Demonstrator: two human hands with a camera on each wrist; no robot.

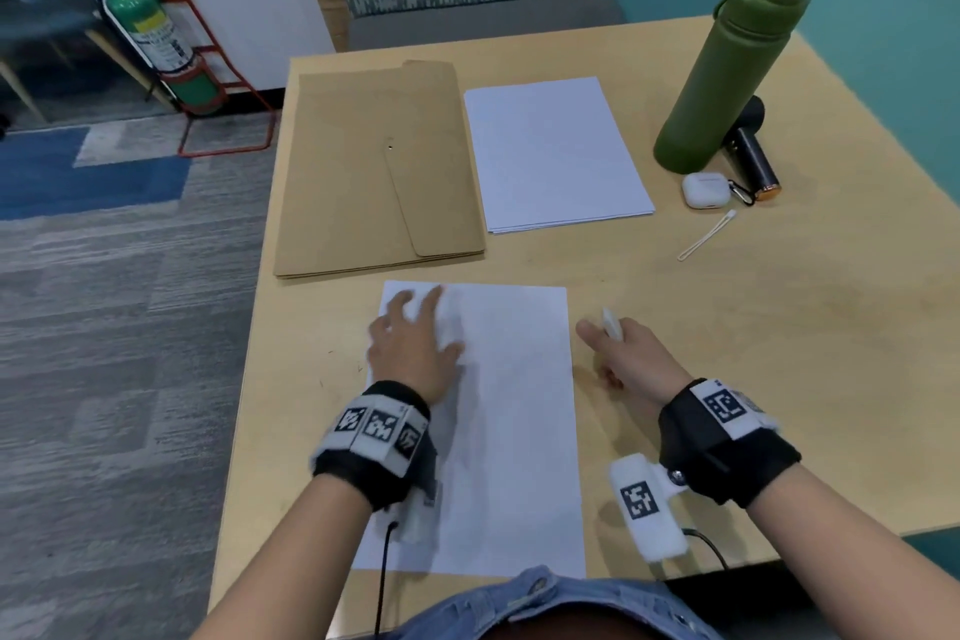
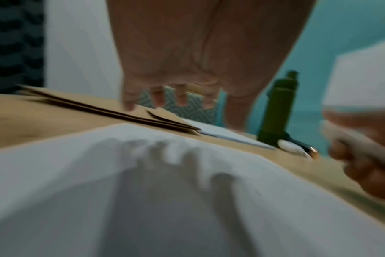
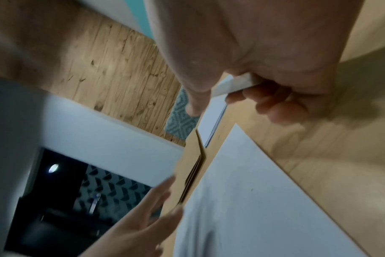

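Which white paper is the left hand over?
The single sheet at the near edge, under the left hand; the stack lies farther, beside the envelopes.

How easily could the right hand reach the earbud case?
Probably easily: only bare table and a thin white loop lie between the right hand and the earbud case. But the hand grips a small white object, perhaps needing setting down first.

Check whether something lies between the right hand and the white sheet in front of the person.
Nothing visible does. Only bare table separates the right hand, holding a small white object, from the white sheet at its right edge.
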